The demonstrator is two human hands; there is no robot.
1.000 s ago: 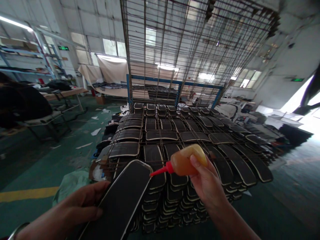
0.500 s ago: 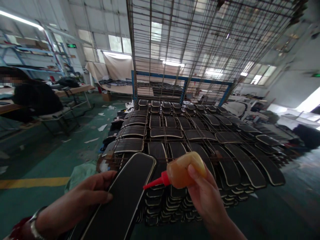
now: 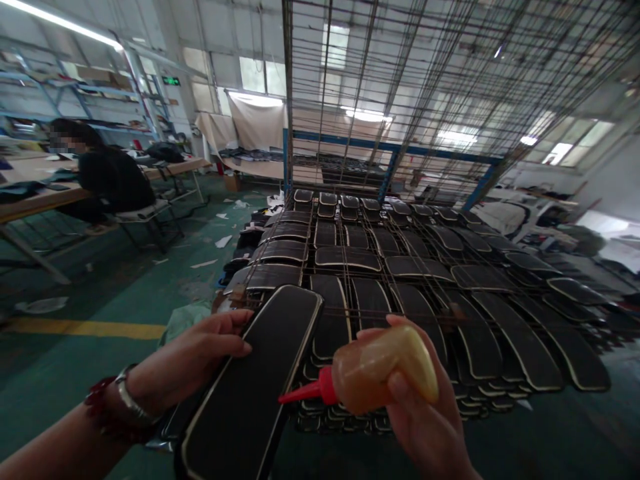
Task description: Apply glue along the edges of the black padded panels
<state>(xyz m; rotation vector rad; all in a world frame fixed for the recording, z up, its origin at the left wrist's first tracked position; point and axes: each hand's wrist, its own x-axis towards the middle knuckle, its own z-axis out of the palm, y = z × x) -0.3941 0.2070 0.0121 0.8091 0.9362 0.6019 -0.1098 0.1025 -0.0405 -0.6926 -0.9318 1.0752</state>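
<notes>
My left hand (image 3: 213,347) grips a long black panel (image 3: 255,380) by its left edge, thumb on top and fingers underneath. The panel has rounded corners and a pale line of glue or trim around its rim. Wrapped round a squeeze bottle (image 3: 373,370) of amber liquid is my right hand (image 3: 425,407). The bottle lies almost level, and its red nozzle (image 3: 305,392) points left, its tip at the panel's right edge. Whether liquid is coming out I cannot tell.
Ahead, a wire rack (image 3: 345,259) carries rows of similar black panels, with wire shelves tilted up above. A green bag (image 3: 185,321) lies on the floor at left. Further left, a person (image 3: 113,173) sits at a work table (image 3: 45,203). Paper scraps litter the floor.
The bottle has turned more level, and its nozzle tip has moved down along the panel's right edge. More of the panel's near end shows. The whole view has shifted to the left.
</notes>
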